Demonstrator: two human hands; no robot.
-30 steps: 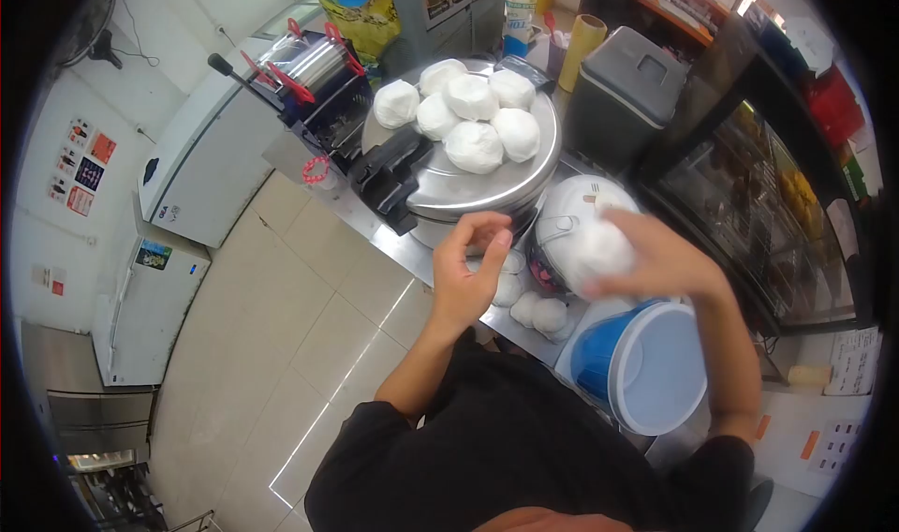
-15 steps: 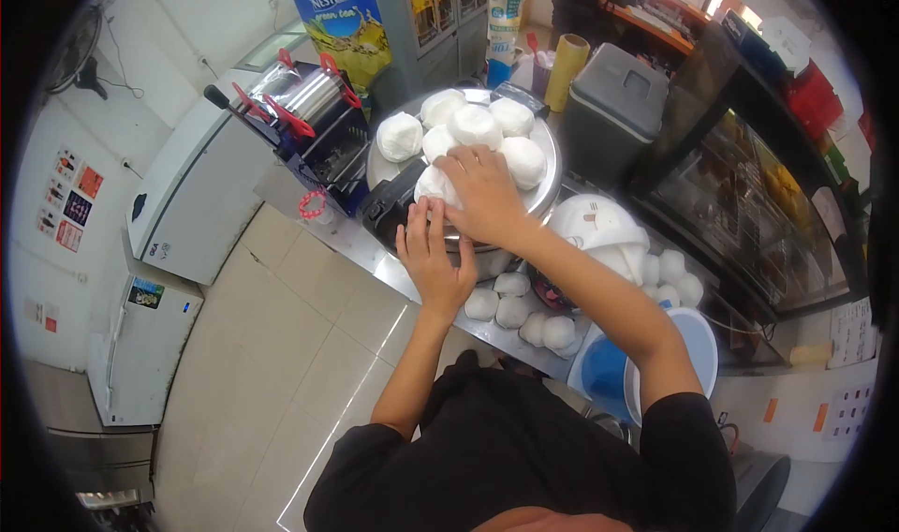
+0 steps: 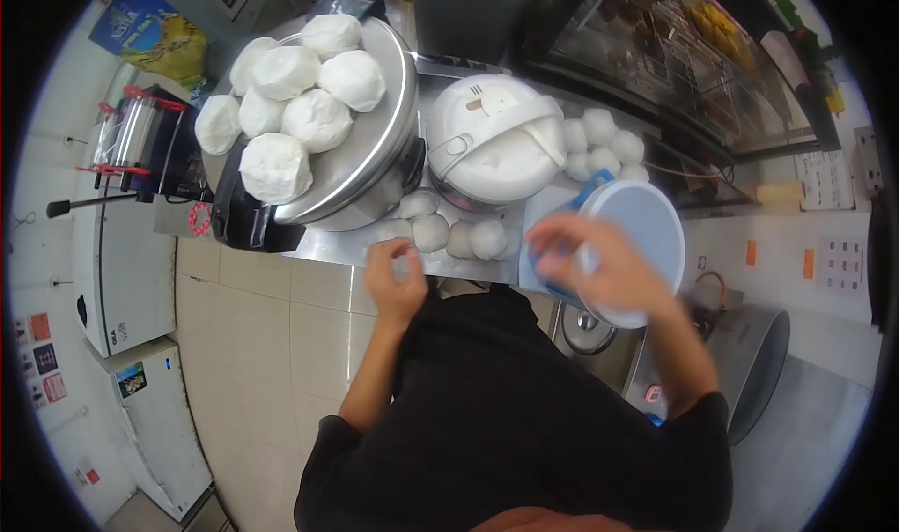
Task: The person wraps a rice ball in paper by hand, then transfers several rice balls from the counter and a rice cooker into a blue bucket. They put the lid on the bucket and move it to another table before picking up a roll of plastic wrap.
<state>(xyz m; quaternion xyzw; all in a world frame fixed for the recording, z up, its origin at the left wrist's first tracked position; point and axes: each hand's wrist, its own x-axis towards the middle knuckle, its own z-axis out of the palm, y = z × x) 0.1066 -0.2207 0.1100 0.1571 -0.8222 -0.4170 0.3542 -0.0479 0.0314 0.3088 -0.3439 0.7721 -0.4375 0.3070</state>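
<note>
Several large white rounded bundles [image 3: 318,120] sit on the silver lid [image 3: 384,157] of a big pot with black handles. My left hand [image 3: 395,279] is off the bundles, by the counter's front edge; its fingers are loosely curled, a gap shows at the thumb, and no object shows in it. Closest to it are smaller white balls [image 3: 431,233] lying on the metal counter. Smeared by motion, my right hand [image 3: 609,265] overlaps a blue container and a round white tub [image 3: 646,223]; its fingers are bent, and I cannot tell whether they hold anything.
Beside the pot stands a white rice cooker [image 3: 492,143] with a face on its lid. More white balls [image 3: 599,143] are piled behind it. A glass display cabinet [image 3: 674,54] and a grey bin [image 3: 473,12] line the back; black-and-steel equipment [image 3: 140,143] stands left.
Both hands have left the bundle on the pot lid. My right hand has swung right to the tub, and my left has drawn back to the counter's edge. The view has shifted right.
</note>
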